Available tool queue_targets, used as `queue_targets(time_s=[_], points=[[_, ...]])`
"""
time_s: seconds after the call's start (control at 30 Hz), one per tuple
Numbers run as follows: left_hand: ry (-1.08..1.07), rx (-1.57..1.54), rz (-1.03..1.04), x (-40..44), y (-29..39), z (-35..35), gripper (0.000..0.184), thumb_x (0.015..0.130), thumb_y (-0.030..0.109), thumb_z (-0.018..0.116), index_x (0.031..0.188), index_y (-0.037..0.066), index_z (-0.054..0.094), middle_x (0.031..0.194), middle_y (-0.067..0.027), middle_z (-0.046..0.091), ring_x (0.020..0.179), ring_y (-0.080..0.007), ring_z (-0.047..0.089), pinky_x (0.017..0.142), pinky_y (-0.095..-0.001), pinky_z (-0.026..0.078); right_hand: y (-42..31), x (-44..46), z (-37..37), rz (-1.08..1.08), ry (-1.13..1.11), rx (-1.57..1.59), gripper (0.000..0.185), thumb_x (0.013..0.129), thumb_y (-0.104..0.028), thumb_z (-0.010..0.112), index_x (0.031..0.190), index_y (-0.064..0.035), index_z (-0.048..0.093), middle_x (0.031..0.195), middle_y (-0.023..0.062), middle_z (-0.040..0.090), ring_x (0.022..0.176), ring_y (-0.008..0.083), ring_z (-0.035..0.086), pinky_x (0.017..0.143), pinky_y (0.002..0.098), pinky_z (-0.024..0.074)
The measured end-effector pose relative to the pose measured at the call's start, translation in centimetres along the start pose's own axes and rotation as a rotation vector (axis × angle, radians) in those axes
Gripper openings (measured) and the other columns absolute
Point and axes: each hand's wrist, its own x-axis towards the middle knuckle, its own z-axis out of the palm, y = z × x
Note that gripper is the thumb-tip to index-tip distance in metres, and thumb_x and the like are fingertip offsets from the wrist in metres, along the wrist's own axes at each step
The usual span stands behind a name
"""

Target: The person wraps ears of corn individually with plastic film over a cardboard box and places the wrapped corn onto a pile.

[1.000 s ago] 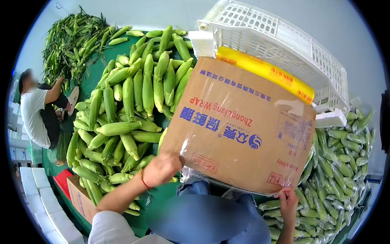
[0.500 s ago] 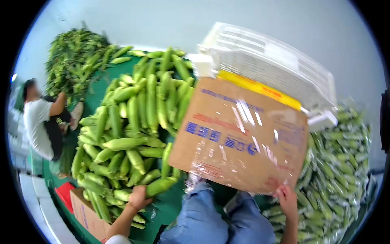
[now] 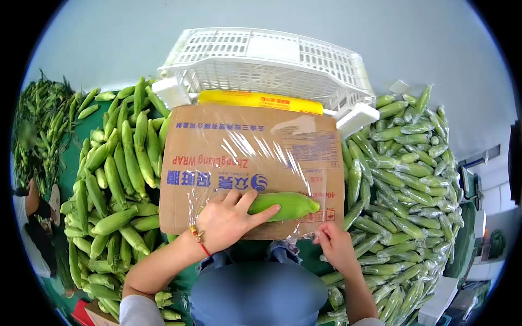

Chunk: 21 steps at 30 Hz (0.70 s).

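Note:
An ear of corn in its green husk lies across the front part of a flat cardboard box. My left hand is closed over the ear's left end, with the thumb along its near side. Clear plastic wrap covers much of the box top, under the ear. At the box's front right corner, my right hand pinches the edge of the wrap. The yellow wrap roll rests along the far edge of the box, between two white end blocks.
A white plastic crate stands behind the roll. Unwrapped corn is heaped on the left, wrapped corn on the right. Another person sits at far left near a pile of husks. A red object lies at lower left.
My left hand has brought an ear of corn from the left heap onto the wrapped box top. My right hand still holds the wrap's edge. The view has turned to the right.

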Motion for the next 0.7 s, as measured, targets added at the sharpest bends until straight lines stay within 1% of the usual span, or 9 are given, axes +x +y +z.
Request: queue_targets(time_s=[0.1,0.2,0.3,0.33,0.43,0.5,0.57,0.63,0.7], points=[[-0.097,-0.054,0.042,1.0,-0.7,0.4,0.060,0.074,0.019,0.068,0.131,0.033,0.055,0.109,-0.0071,0.059,0.087,-0.0235,0.062,0.066,-0.0338,0.056,-2.5,2.1,-0.7,-0.085,0.170,0.685,0.012,0.089,-0.010,0.059,0.099,-0.0049,0.056,0.091,0.0130,0.068,0.086,0.0291,0.066,0.084,0.0383,0.0507],[-0.097,-0.154,-0.035,0.7,-1.8,1.5,0.062,0.074,0.024,0.070,0.133,0.027,0.052,0.114,-0.0078,0.060,0.092,-0.0237,0.063,0.070,-0.0347,0.055,-2.9,8.3,5.0,-0.502,0.362,-0.035,0.017,0.088,-0.018,0.061,0.101,-0.0071,0.058,0.097,0.0112,0.066,0.097,0.0276,0.061,0.088,0.0404,0.0465],[0.378,0.042,0.022,-4.4,0.0,3.7,0.052,0.074,0.027,0.073,0.123,0.017,0.059,0.118,-0.0091,0.060,0.099,-0.0253,0.062,0.079,-0.0340,0.052,-4.4,11.0,5.9,-0.566,0.380,-0.517,0.023,0.088,-0.029,0.061,0.099,-0.0084,0.061,0.091,0.0072,0.066,0.094,0.0249,0.059,0.083,0.0405,0.0450],[0.424,-0.084,-0.091,-5.7,1.3,3.1,0.030,0.076,0.022,0.074,0.101,0.010,0.065,0.114,-0.0084,0.063,0.102,-0.0233,0.062,0.086,-0.0341,0.049,-3.8,12.2,6.1,-0.628,0.440,-0.545,0.026,0.087,-0.036,0.060,0.091,-0.0108,0.064,0.085,0.0042,0.064,0.083,0.0234,0.059,0.071,0.0384,0.0451],[0.270,-0.063,-0.328,-9.7,-0.7,5.4,0.015,0.078,0.017,0.072,0.090,0.013,0.065,0.102,-0.0063,0.068,0.093,-0.0226,0.066,0.077,-0.0325,0.051,-3.9,13.0,6.1,-0.622,0.444,-0.525,0.021,0.084,-0.034,0.063,0.085,-0.0132,0.065,0.078,0.0028,0.061,0.077,0.0230,0.058,0.066,0.0382,0.0460],[0.260,-0.450,-0.687,-12.0,-3.9,4.8,0.010,0.079,0.008,0.070,0.086,0.009,0.062,0.089,-0.0088,0.067,0.081,-0.0262,0.067,0.069,-0.0328,0.053,-3.9,13.2,6.0,-0.656,0.420,-0.529,0.018,0.081,-0.031,0.064,0.078,-0.0137,0.064,0.072,0.0021,0.057,0.071,0.0223,0.058,0.061,0.0377,0.0459],[0.441,-0.283,-0.473,-8.4,-8.7,-0.4,0.009,0.081,0.002,0.066,0.087,0.006,0.062,0.079,-0.0108,0.063,0.071,-0.0309,0.065,0.060,-0.0355,0.052,-3.9,13.8,5.7,-0.673,0.379,-0.534,0.017,0.081,-0.030,0.064,0.075,-0.0135,0.062,0.070,0.0021,0.056,0.070,0.0221,0.058,0.060,0.0372,0.0460],[0.526,-0.198,-0.456,-3.3,-12.1,-4.9,0.008,0.080,0.002,0.065,0.086,0.004,0.061,0.081,-0.0109,0.061,0.071,-0.0297,0.062,0.062,-0.0371,0.051,-3.8,14.2,5.4,-0.738,0.404,-0.517,0.017,0.080,-0.029,0.064,0.073,-0.0136,0.061,0.069,0.0018,0.056,0.069,0.0219,0.058,0.059,0.0366,0.0459],[0.526,0.027,-0.107,2.6,-14.7,-6.1,0.005,0.082,0.003,0.064,0.083,0.003,0.060,0.090,-0.0118,0.061,0.080,-0.0283,0.062,0.068,-0.0383,0.050,-4.0,14.3,5.9,-0.753,0.409,-0.511,0.017,0.080,-0.029,0.064,0.072,-0.0139,0.061,0.068,0.0015,0.056,0.067,0.0216,0.058,0.057,0.0361,0.0459]])
